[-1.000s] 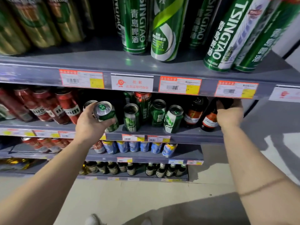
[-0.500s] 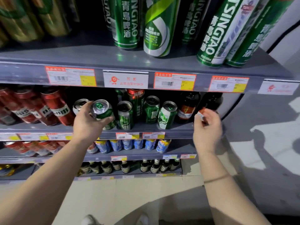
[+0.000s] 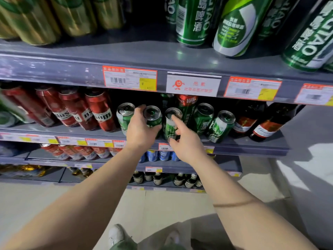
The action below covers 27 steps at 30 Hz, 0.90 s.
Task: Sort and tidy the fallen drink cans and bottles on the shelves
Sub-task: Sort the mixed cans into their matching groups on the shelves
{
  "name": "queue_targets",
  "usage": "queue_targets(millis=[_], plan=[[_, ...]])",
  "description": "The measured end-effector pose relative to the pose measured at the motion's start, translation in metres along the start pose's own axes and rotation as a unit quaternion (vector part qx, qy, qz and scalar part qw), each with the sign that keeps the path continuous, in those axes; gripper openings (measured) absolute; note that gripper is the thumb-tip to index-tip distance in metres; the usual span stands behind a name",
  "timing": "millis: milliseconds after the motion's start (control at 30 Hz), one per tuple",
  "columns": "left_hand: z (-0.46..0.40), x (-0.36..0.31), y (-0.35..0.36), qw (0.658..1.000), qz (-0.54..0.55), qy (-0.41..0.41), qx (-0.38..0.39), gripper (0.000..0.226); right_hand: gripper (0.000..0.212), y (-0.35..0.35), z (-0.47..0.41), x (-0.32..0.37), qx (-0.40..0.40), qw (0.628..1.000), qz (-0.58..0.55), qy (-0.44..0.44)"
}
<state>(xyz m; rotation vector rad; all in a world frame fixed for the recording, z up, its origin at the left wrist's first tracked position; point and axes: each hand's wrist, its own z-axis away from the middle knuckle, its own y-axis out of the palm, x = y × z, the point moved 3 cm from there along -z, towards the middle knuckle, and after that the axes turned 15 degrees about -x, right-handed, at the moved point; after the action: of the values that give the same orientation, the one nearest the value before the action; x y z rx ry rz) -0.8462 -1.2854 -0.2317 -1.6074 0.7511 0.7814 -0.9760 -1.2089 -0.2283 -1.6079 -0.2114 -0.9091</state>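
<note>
green metal can [image 3: 153, 117] gripped by left hand [image 3: 139, 131], right hand [image 3: 187, 144] spread (forefinger on neighbouring can [image 3: 171, 125])

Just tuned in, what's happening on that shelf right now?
A person is tidying the green cans on the middle shelf. The left hand grips one green can in the front row. The right hand has its index finger on the next can. Brown bottles stand at the right end.
</note>
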Motion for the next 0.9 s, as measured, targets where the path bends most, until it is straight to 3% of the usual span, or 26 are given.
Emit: queue_targets(millis=[233,367,533,600,700,767,833,900], plan=[[-0.005,0.002,0.017,0.999,-0.027,0.020,0.010,0.076,0.078,0.010,-0.001,-0.002,-0.025,1.000,-0.007,0.013],[-0.004,0.002,0.018,0.991,-0.083,0.093,0.050,0.074,0.076,0.009,-0.001,-0.006,-0.024,0.999,-0.024,0.030],[-0.009,0.005,-0.001,0.968,-0.187,0.152,0.073,0.073,0.041,-0.024,-0.026,-0.004,-0.270,0.958,-0.069,0.062],[-0.008,0.002,-0.013,0.963,-0.187,0.190,0.029,0.066,0.045,-0.038,-0.048,-0.003,-0.340,0.938,-0.017,0.059],[0.002,-0.007,-0.007,0.918,-0.194,0.347,-0.007,0.061,0.076,-0.039,-0.080,0.001,-0.276,0.948,0.146,0.066],[0.012,-0.010,0.009,0.869,-0.256,0.421,0.043,0.071,0.080,-0.031,-0.091,0.002,-0.193,0.954,0.222,0.059],[0.018,-0.006,0.018,0.839,-0.319,0.432,0.080,0.078,0.078,-0.026,-0.096,-0.001,-0.152,0.950,0.268,0.038],[0.016,0.002,0.015,0.841,-0.332,0.420,0.079,0.079,0.076,-0.024,-0.101,-0.006,-0.152,0.956,0.250,0.024]])
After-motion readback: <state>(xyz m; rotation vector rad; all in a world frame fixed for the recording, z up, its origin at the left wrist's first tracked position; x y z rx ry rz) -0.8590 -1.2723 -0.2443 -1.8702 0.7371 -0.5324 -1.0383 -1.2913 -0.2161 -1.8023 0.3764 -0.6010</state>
